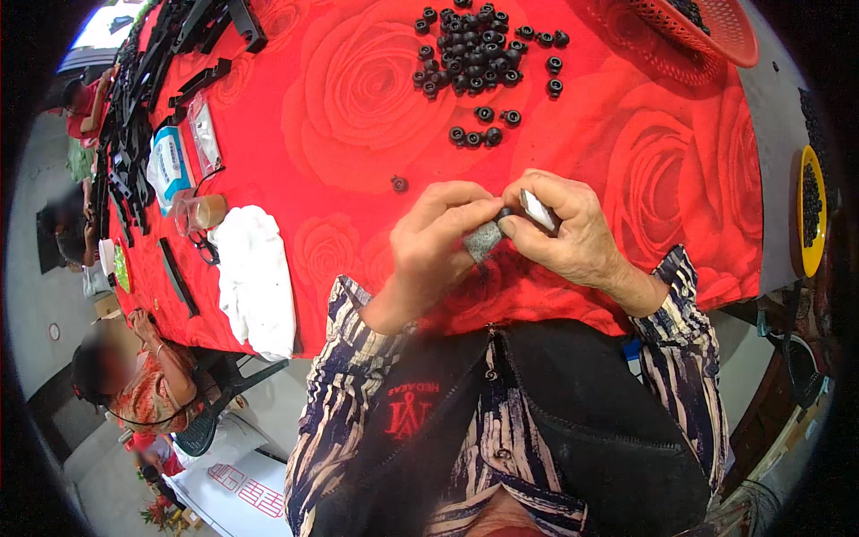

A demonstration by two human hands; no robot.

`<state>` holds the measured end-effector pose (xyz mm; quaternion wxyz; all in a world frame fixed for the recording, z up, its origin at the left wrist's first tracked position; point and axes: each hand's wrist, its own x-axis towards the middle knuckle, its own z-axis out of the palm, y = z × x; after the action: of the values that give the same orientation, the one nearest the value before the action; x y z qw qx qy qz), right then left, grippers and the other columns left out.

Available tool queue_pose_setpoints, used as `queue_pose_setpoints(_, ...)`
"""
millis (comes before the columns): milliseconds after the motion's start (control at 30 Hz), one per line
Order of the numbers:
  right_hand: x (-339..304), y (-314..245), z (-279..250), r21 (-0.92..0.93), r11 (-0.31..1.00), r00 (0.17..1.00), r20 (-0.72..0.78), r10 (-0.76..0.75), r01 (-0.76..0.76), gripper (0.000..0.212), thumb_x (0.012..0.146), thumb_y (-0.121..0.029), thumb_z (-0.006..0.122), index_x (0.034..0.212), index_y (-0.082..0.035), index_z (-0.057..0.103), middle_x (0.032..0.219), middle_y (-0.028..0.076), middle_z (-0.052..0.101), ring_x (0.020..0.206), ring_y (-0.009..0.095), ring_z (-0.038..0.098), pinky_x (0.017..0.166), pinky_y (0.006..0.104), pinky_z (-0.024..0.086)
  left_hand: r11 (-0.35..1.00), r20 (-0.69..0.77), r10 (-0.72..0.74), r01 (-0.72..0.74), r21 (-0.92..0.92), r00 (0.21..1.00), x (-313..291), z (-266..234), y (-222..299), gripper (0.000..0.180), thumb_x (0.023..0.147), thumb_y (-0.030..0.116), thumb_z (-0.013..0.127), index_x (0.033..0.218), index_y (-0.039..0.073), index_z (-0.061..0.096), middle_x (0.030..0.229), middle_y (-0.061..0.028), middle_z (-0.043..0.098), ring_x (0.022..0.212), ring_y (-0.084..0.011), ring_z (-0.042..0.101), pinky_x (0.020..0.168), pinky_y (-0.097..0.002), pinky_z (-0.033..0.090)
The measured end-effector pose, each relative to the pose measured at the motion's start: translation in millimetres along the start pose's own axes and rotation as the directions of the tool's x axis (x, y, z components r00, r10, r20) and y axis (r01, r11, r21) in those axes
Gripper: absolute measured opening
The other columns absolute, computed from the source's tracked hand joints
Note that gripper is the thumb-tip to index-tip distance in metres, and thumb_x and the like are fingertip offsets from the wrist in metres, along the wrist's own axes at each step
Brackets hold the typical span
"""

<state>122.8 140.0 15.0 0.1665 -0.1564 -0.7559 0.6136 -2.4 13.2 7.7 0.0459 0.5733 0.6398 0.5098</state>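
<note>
Close together over the red tablecloth (349, 107), my two hands meet at a small black round part (505, 214). My left hand (429, 237) is closed, its thumb and forefinger at the part. A speckled grey, rough-looking piece (483, 241) shows under those fingers; its kind is unclear. Closed as well, my right hand (573, 233) holds a flat, pale, blade-like piece (537, 210) with its thumb near the part. The hidden end of that piece lies within my fingers. One loose black part (399, 183) lies just left of my hands.
A pile of similar black parts (470, 49) lies beyond my hands. Red baskets (729, 31) stand far right, a yellow tray (810, 255) beyond. At left are white cloth (255, 282), a cup (208, 211), a blue-white packet (168, 166) and black strips (134, 116). Several people sit leftward.
</note>
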Motion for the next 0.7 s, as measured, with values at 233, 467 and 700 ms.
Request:
queue_pose_setpoints(233,0.8,-1.0,-4.9,-0.009,0.996,0.993,0.08,-0.092,0.093,0.014,0.073,-0.004,0.062,0.086,0.0,0.058,0.072,0.007,0.054,0.062,0.014,0.053,0.054,0.0282,0.041,0.993,0.032,-0.051,0.054,-0.102,0.998,-2.4,-3.0,-1.9,0.032,0.066,0.001,0.074,0.097,0.003,0.064,0.087,-0.0108,0.062,0.077,-0.0195,0.063,0.059,-0.0273,0.05)
queue_pose_setpoints(467,5.0,-3.9,-9.9,-0.093,0.948,0.952,0.042,-0.302,0.305,0.024,0.071,0.002,0.062,0.095,-0.001,0.058,0.081,0.01,0.056,0.068,0.02,0.056,0.058,0.0281,0.044,0.273,0.439,-0.579,0.671,-0.689,0.687,-4.4,-13.8,0.9,0.023,0.079,-0.002,0.065,0.102,-0.002,0.061,0.093,-0.008,0.064,0.079,-0.0163,0.065,0.06,-0.0241,0.054)
queue_pose_setpoints(700,4.3,0.9,-5.1,-0.117,0.89,0.897,0.071,-0.435,0.441,0.038,0.063,0.009,0.066,0.1,0.0,0.063,0.079,0.007,0.055,0.068,0.016,0.054,0.057,0.027,0.043,-0.018,0.641,-0.526,0.746,-0.666,0.559,-3.5,-14.1,-1.6,0.018,0.081,0.003,0.064,0.097,-0.003,0.062,0.083,-0.01,0.065,0.068,-0.0151,0.064,0.055,-0.0228,0.051)
